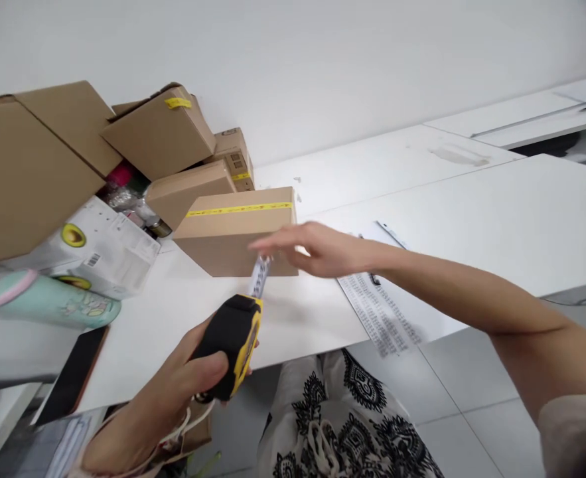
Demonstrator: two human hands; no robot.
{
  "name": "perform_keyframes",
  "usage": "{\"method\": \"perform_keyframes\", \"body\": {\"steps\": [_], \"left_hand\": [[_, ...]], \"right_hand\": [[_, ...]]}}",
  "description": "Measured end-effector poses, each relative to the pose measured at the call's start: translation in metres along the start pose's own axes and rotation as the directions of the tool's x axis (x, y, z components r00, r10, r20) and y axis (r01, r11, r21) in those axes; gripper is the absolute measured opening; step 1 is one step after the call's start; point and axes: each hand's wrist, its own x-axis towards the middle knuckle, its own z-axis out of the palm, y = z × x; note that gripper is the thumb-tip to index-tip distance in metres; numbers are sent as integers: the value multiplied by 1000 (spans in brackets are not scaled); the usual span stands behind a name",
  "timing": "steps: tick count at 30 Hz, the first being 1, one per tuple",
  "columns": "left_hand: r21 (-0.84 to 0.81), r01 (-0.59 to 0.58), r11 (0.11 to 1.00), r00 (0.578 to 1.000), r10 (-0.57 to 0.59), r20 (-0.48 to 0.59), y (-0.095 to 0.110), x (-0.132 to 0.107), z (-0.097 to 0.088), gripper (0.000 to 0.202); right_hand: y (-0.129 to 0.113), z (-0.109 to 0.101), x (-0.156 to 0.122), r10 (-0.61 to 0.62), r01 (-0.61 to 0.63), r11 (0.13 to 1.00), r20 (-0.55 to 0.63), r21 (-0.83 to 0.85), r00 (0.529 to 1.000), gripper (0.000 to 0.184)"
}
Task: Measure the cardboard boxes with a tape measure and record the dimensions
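Note:
My left hand point(188, 372) is wrapped round a black and yellow tape measure point(227, 338), thumb on its side. A short length of white blade point(259, 275) sticks out of the case, pointing away from me. The fingertips of my right hand point(307, 249), slightly blurred, are pinched at the free end of that blade. Just behind them sits a closed cardboard box point(237, 229) with yellow tape along its top; my right hand hides part of its front corner. Whether the blade touches the box I cannot tell.
More cardboard boxes point(158, 136) are piled at the left against the wall. Near them are an avocado-print carton point(108, 245), a mint bottle point(58, 299) and a dark phone-like slab point(73, 372). Printed sheets point(379, 309) with a pen lie under my right forearm, over the white table's point(446, 219) front edge.

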Motion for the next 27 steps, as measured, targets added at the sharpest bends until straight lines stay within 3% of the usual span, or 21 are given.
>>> {"method": "perform_keyframes", "body": {"steps": [2,3,4,5,6,7,8,10,12,14,17,19,21,24,27], "left_hand": [[228,-55,972,998,59,-11,-2,20,15,70],[374,-79,924,995,98,-31,-4,30,23,74],[517,-100,850,989,142,-43,-6,40,31,80],[652,-119,749,981,191,-42,-10,50,39,85],[764,-132,631,972,235,-27,-13,60,47,89],[847,-138,514,965,263,-3,-17,70,54,90],[899,-141,415,962,272,25,-21,79,61,89],[948,-145,284,963,262,69,-28,98,72,85],[966,-142,215,966,245,87,-33,114,82,81],[977,-132,169,967,238,90,-36,126,88,78],[987,-108,118,969,235,78,-39,139,92,77],[990,-103,93,968,237,78,-40,145,94,76],[992,-92,81,971,226,71,-40,151,94,75],[995,-59,79,976,214,41,-39,159,96,72],[998,-31,63,978,207,17,-38,166,96,75]], "right_hand": [[16,2,-29,87,-87,996,31,15,996,38],[31,-1,-43,175,-176,984,-21,-20,984,35],[49,-6,-56,293,-308,947,-154,-86,944,30],[69,-12,-68,404,-472,864,-320,-173,857,26],[89,-18,-79,489,-636,730,-460,-249,741,25],[108,-22,-88,561,-757,580,-527,-299,638,26],[126,-25,-97,614,-820,463,-545,-336,571,31],[153,-26,-109,687,-852,342,-514,-395,514,39],[169,-22,-117,712,-822,370,-436,-433,550,34],[177,-19,-121,692,-775,504,-357,-382,627,21],[181,-24,-128,693,-708,705,-252,39,676,13],[180,-31,-136,704,-588,686,-188,428,685,17],[179,-38,-145,694,-427,599,-173,678,699,24],[175,-44,-156,681,-293,540,-205,789,703,37],[171,-40,-160,666,-305,593,-242,745,705,38]]}}
